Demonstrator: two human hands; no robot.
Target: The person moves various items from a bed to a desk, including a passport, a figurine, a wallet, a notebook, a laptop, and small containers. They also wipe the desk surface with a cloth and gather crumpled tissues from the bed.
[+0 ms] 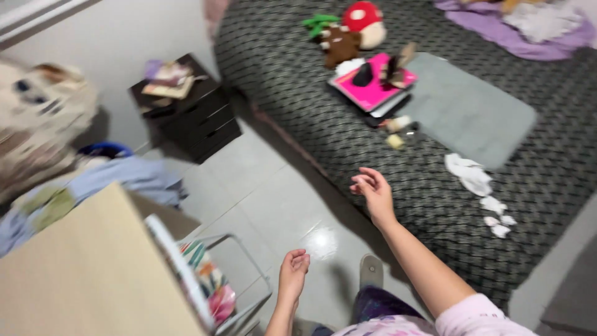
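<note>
— While my arms are out like this, what do you see, from the left side across?

— Far left, a tan cardboard box fills the corner, with a wire rack just beside it. Behind them a dark nightstand stands against the wall. What is your left hand doing?

— It hangs low over the floor tiles, near the rack, with the fingers loosely curled. It holds nothing and touches nothing.

— And your right hand?

— It is stretched forward over the edge of the bed, palm turned inward and fingers half open. It is empty too. I judge this to be the reaching step, with no grasp made yet.

— What lies nearest to it?

— A small bottle lies a little beyond my fingertips, on the dark patterned cover. It sits just below a pink book. Crumpled white tissues lie to the right of my hand, beside a grey mat.

— What would taking hold of the bottle call for?

— I think I need to lean further in and open my fingers wider. The picture is blurred, so I cannot tell how the bottle is lying.
</note>
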